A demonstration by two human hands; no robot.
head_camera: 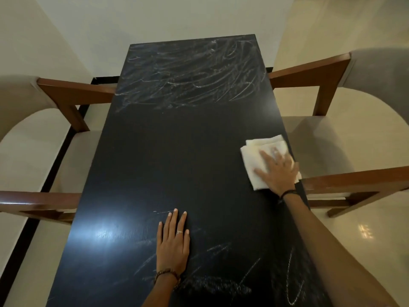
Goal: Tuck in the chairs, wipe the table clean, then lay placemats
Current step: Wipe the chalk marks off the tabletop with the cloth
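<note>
Two cushioned chairs (pixel 354 138) are flanking the long black table (pixel 177 151), their wooden arms reaching under its edges. White smears are streaking its far end and near end. Right hand (pixel 278 171) is pressing flat on a folded white cloth (pixel 259 156) by the right edge; left hand (pixel 172 242) is lying flat, fingers straight, holding nothing.
</note>
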